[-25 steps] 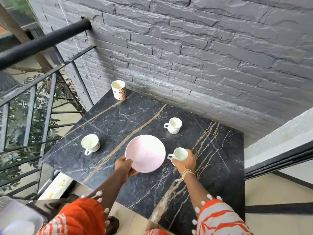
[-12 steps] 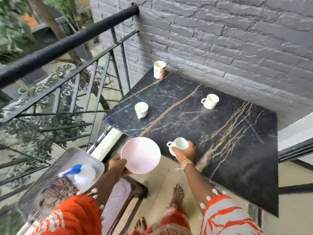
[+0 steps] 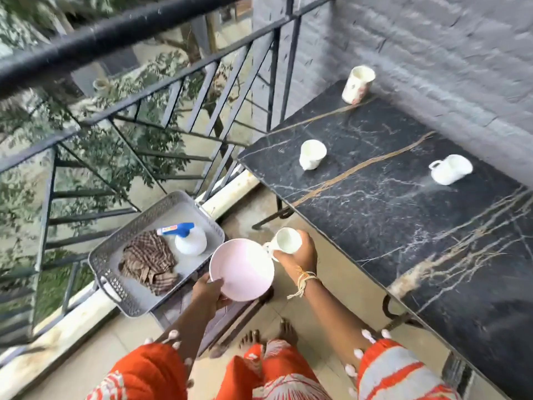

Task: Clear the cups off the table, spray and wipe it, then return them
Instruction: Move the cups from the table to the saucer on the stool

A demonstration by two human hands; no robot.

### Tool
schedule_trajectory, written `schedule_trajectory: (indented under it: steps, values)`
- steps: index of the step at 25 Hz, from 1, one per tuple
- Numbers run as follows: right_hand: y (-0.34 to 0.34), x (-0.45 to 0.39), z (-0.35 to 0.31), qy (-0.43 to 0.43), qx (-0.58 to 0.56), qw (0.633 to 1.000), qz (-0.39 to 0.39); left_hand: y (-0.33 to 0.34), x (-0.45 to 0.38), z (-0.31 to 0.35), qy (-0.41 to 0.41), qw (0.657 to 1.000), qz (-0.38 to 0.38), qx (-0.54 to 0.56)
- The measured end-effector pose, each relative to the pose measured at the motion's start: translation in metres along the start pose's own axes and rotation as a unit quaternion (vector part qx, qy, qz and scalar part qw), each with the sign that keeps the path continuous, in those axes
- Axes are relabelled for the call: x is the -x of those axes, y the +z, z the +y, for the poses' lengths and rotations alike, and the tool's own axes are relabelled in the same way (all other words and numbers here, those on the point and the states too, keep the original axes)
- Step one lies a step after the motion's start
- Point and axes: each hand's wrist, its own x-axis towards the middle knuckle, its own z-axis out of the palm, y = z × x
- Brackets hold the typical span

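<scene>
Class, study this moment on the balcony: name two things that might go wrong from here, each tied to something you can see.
1. The left hand pinches the pink plate by one edge, off the table over hard floor tiles; it may slip and break.
2. The right hand carries a white cup right beside the plate; they may knock together.

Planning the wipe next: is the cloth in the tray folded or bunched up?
Bunched up: the cloth lies crumpled in uneven folds in the tray, beside the spray bottle.
</scene>
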Motion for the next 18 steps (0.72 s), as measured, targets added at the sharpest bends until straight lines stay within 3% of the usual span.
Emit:
schedule_trajectory:
  steps: [3,9,18]
  values:
    - [0.035,0.004,0.011,-0.032,0.062,0.996,-0.062,-0.002,-0.027,-0.02,-0.023,0.999,-0.008,0.027]
    - [0.091,0.002,0.05,-0.088,0.189,0.956,-0.206,-0.005,-0.075,-0.049,-0.041,0.997,0.05,0.052]
    - [0.137,-0.015,0.076,-0.148,0.281,0.902,-0.294,-0.018,-0.109,-0.059,-0.03,0.998,0.026,0.052]
